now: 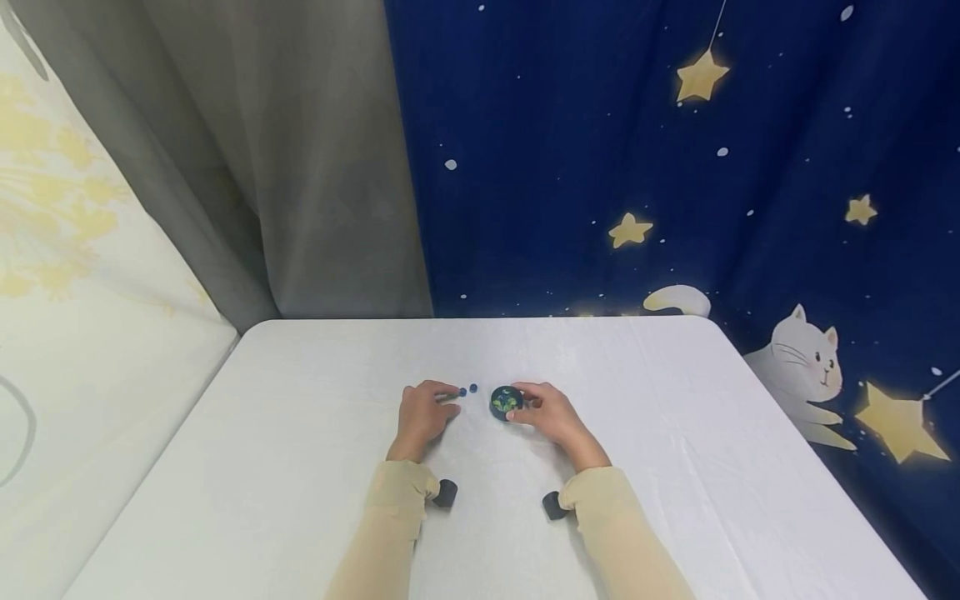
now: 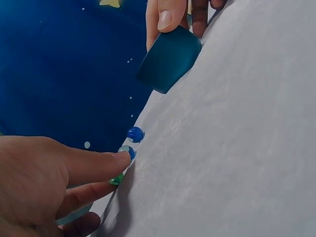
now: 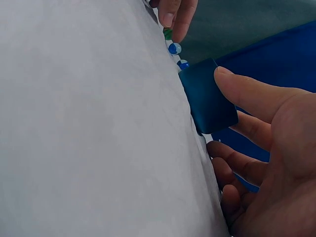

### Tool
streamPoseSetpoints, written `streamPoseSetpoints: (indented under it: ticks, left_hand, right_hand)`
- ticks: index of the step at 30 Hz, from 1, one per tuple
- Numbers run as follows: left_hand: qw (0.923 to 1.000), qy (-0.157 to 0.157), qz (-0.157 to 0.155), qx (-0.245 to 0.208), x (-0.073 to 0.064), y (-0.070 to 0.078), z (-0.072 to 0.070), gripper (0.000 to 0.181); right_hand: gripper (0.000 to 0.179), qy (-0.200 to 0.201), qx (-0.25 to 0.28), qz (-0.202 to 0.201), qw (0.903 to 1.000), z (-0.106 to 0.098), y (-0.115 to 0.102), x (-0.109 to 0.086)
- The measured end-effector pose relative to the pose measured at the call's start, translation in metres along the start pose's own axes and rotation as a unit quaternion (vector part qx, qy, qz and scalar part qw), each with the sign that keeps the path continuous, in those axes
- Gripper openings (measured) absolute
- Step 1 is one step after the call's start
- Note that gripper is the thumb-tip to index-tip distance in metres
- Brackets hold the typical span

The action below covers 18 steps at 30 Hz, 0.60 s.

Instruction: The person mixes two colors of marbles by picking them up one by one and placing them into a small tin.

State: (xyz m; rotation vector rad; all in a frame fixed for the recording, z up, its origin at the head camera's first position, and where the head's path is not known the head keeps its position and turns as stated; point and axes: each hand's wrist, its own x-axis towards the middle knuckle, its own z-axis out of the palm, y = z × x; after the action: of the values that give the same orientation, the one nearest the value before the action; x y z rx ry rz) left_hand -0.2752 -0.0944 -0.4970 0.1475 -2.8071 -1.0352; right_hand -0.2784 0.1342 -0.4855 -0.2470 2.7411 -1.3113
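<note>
My left hand (image 1: 424,414) is at the left of a few glass marbles, its thumb and forefinger extended and apart. A green marble (image 2: 117,178) lies at the forefinger's tip, between it and the thumb. Just beyond are two clear marbles with blue swirls, the nearer blue marble (image 3: 175,48) partly behind the thumb in the left wrist view and the farther blue marble (image 2: 135,134) in full sight. My right hand (image 1: 553,414) grips a small dark teal cup (image 3: 207,98) by its side, thumb at the rim. Several green marbles (image 1: 506,402) show inside the cup.
A white cloth covers the table (image 1: 480,533). Dark wrist-camera blocks jut inward from the left cuff (image 1: 446,493) and the right cuff (image 1: 554,505). Behind the table's far edge hang a grey curtain (image 1: 330,167) and a blue star-patterned curtain (image 1: 555,167).
</note>
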Motion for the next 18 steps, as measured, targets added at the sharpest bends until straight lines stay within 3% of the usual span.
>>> streamPoseSetpoints:
  ticks: [18]
  left_hand:
    - [0.9991, 0.02, 0.01, -0.034, 0.002, 0.0028, -0.0053, 0.026]
  right_hand:
    - [0.051, 0.003, 0.0, -0.001, 1.0, 0.0015, 0.0008, 0.0019]
